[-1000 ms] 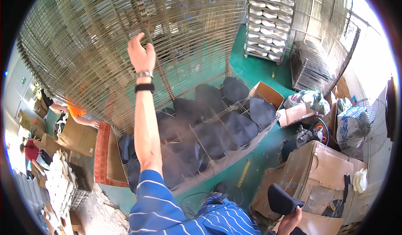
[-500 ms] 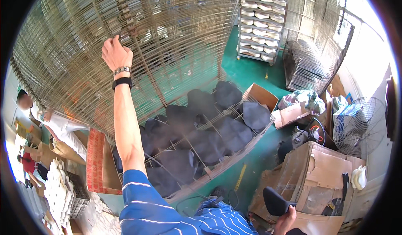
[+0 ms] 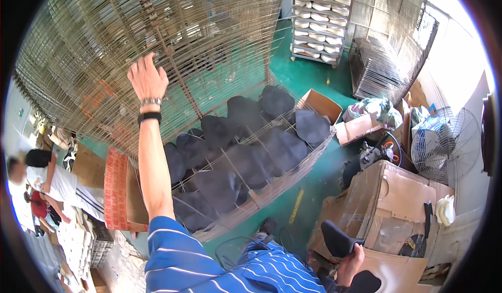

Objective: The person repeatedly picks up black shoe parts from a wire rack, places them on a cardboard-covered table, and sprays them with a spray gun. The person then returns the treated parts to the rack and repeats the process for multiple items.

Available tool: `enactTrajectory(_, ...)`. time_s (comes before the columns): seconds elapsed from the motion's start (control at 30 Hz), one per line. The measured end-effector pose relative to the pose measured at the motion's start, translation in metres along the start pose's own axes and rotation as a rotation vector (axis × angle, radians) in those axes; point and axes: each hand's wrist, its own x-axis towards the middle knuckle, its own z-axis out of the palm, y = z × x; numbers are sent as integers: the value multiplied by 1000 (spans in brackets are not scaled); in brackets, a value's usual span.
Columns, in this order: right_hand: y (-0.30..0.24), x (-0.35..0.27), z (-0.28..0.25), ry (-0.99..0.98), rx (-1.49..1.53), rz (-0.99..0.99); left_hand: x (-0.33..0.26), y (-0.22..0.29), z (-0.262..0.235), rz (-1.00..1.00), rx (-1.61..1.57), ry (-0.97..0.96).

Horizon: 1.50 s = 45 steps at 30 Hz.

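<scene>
My left hand is raised with its fingers apart in front of the tall stack of wire shelves. Whether its fingertips touch the wires, I cannot tell. Low at the right, my right hand grips a black, sole-shaped piece by its narrower end. A second black piece shows just beside that hand, and what bears it is hidden. Several dark grey, rounded flat pieces lie in rows on the lowest wire shelf in front of me.
Large cardboard boxes stand at the right, near a floor fan. An open carton sits beyond the shelf corner. A wheeled rack holds white sole-shaped pieces. At left are a red-taped carton and a person in white.
My left hand's fingers have loosened and spread, and it sits slightly lower against the wires. My right hand still holds the black piece. The view has shifted, and the person at left has moved.
</scene>
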Motion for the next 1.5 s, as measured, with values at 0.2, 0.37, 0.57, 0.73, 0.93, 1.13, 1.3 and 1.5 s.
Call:
enactTrajectory(0.2, -12, -9, -13, -95, 0, 71, -110, 61, -81, 50, -164, -127)
enactTrajectory(0.37, -6, -4, -40, -77, 8, 39, -238, 122, -138, -106, -395, -413)
enactTrajectory(0.57, -23, -16, -43, -39, 42, 58, -431, 153, -126, -159, -551, -1175)
enactTrajectory(0.73, -29, -23, -57, -38, 23, 60, -403, 205, -160, 35, -931, -1741)
enactTrajectory(0.93, -49, -31, -17, -144, 158, 48, -378, 298, -232, 346, -1660, -2053)
enactTrajectory(1.13, -67, -43, 12, -238, 298, 47, -398, 345, -270, -565, -2581, -2472)
enactTrajectory(1.3, -68, -51, 14, -221, 282, 59, -375, 340, -294, -1398, -2758, -2068)
enactTrajectory(1.5, -47, -48, -8, -238, 157, 107, -376, 318, -301, -1686, -2466, -1736)
